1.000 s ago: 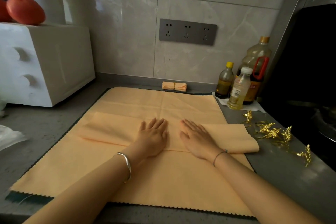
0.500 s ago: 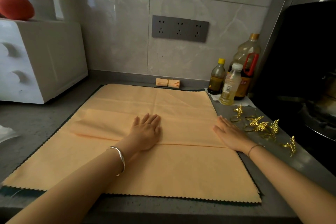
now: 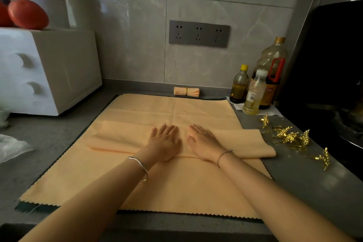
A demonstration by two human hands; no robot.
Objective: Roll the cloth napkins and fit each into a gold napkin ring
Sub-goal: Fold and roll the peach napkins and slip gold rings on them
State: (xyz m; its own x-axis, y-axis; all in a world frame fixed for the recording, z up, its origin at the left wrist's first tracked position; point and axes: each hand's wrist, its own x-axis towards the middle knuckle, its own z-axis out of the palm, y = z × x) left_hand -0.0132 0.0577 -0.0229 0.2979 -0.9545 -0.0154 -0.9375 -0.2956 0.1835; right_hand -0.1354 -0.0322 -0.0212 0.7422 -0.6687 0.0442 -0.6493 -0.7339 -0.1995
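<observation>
countertop (image 3: 306, 179): napkin (image 3: 176, 188), bottle (image 3: 254, 94) of yellow liquid

Napkin rings (image 3: 290, 137) right of napkin (image 3: 149, 179); bottles (image 3: 255, 92) behind them

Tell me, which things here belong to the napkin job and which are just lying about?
Job: folded napkin pressed flat by left hand and right hand; spread napkin underneath; gold rings; ringed roll by the wall.
Lying about: three bottles; white cabinet; red fruit; white tub; wall sockets.
</observation>
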